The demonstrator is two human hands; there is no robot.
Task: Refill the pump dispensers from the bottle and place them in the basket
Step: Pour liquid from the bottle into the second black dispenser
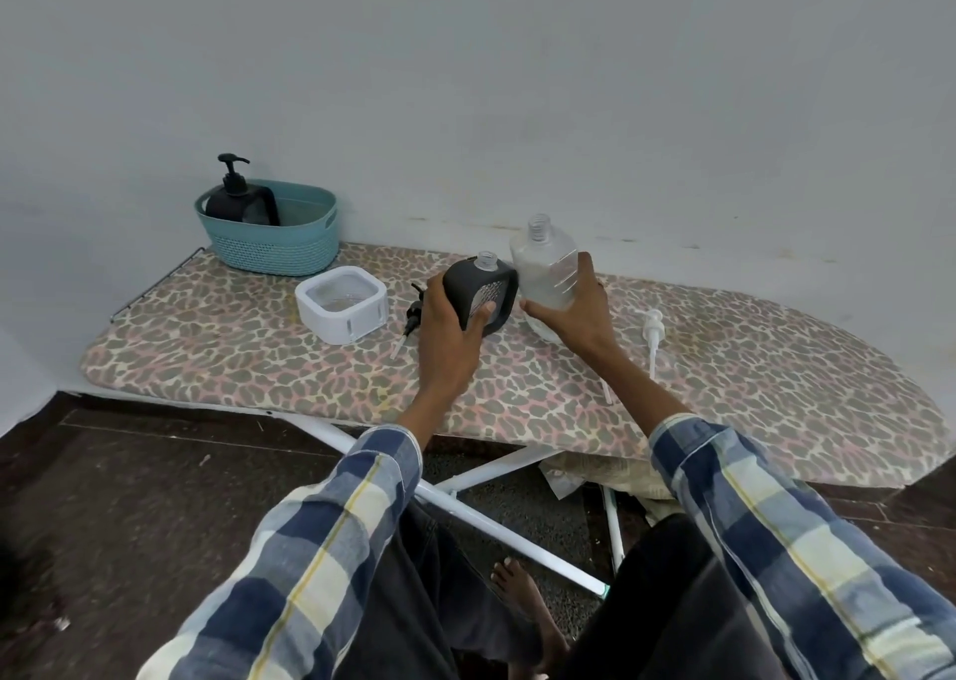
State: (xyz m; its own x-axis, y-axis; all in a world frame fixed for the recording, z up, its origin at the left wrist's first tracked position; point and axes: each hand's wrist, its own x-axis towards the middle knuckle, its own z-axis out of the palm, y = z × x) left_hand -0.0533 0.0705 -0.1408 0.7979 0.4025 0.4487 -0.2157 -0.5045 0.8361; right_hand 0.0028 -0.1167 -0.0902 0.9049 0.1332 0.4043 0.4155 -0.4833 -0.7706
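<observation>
- Left hand (449, 323) grips the dark grey square dispenser body with clear threaded neck (481, 291), fingers curled round its lower side; pump off, neck open, body tilted toward 1 o'clock.
- Right hand (566, 300) holds the clear plastic refill bottle with open threaded mouth (543, 260), thumb and fingers wrapped round its lower half; bottle just beside the dispenser at its 2 o'clock, near upright.
- Step in hand, as I judge it: lining up for the pour into the second dispenser; nothing flowing yet.
- Next move calls for tipping the bottle mouth over the narrow neck and keeping the dispenser steady, since both openings are small and a spill on the leopard-print ironing board cover (724, 369) is likely.
- Black pump head with tube (411, 317) lies at the dispenser's 8 o'clock, ready to screw back.
- White pump head with long tube (652, 338) lies at 4 o'clock of the bottle.
- Teal woven plastic basket (289, 244) at 10 o'clock already holds one black pump dispenser (238, 203).
- White square open container (341, 302) sits between the basket and the hands.
</observation>
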